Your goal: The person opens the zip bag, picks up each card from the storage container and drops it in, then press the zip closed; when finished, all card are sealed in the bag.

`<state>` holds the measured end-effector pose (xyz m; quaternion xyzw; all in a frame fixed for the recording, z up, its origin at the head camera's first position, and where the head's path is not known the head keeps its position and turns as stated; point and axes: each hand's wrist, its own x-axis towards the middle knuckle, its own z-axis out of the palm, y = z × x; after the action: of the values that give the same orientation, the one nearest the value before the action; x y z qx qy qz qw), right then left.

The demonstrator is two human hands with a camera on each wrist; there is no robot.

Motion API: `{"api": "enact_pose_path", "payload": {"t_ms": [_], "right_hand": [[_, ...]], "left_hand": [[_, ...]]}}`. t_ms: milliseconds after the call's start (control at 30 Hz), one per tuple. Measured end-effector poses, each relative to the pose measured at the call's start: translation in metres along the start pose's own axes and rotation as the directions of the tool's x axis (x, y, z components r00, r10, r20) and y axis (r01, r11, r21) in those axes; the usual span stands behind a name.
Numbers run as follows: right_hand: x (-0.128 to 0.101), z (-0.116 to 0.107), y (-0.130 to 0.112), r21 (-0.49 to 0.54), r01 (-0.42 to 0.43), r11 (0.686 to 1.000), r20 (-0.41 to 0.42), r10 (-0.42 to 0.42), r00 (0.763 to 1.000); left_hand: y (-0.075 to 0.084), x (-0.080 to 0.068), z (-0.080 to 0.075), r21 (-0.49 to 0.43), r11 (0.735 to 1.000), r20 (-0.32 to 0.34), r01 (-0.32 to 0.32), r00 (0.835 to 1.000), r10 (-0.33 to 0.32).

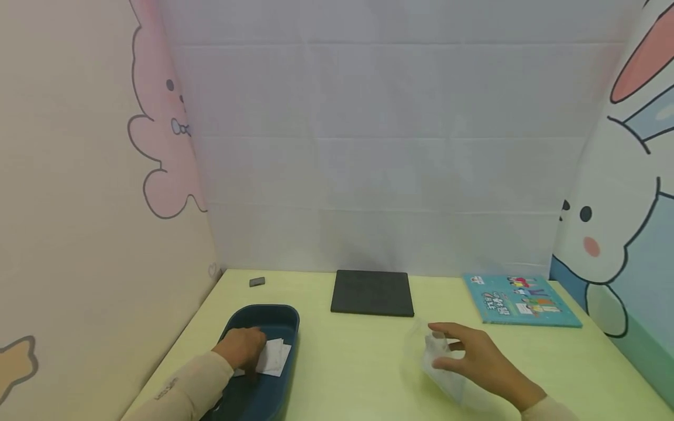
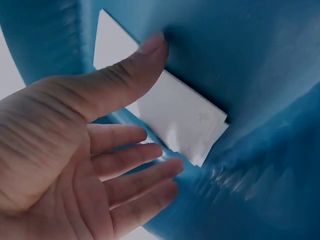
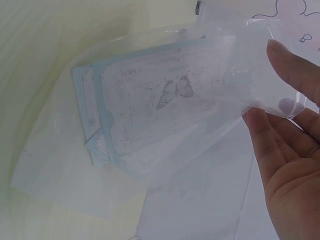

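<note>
Left hand relaxed, fingers straight, touching white cards in blue tray, right hand pinching clear plastic bag on table, well apart from tray.

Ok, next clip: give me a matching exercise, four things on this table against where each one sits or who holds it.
Things:
1. white cards
2. clear bag
3. black pad
4. book

Places:
A. far right of the table
B. in the right hand
C. middle of the table, at the back
D. in the blue tray, under the left hand

Pairs: 1-D, 2-B, 3-C, 4-A
</note>
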<state>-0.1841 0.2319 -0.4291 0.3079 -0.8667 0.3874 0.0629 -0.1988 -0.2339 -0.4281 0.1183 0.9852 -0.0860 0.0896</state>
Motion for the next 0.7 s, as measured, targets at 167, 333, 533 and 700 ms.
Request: {"api": "enact_pose_path", "payload": {"t_ms": [167,333,533,700], "right_hand": [[0.0019,-0.0013,-0.0025,0.006,-0.008,1.000,0.005,0.008,1.000],[0.0024,-0.0004,-0.0020,0.020,-0.016,1.000,0.020,0.016,1.000],[-0.0009,0.0026,0.0004,0.016,-0.022,1.000,0.021,0.021,1.000],[0.0003,0.0010,0.0004,0.018,-0.020,1.000,0.021,0.020,1.000]], "left_hand": [[-0.0003,0.0031,0.0045,0.074,0.997,-0.035,0.008,0.999,-0.006],[0.0006,0.0048,0.0057,0.075,0.997,-0.036,0.031,0.999,-0.028],[0.0004,0.0036,0.0055,0.074,0.996,-0.011,0.049,0.999,-0.049],[0.0002,0.0047,0.0013,0.132,0.991,-0.041,0.038,0.999,-0.033]]}}
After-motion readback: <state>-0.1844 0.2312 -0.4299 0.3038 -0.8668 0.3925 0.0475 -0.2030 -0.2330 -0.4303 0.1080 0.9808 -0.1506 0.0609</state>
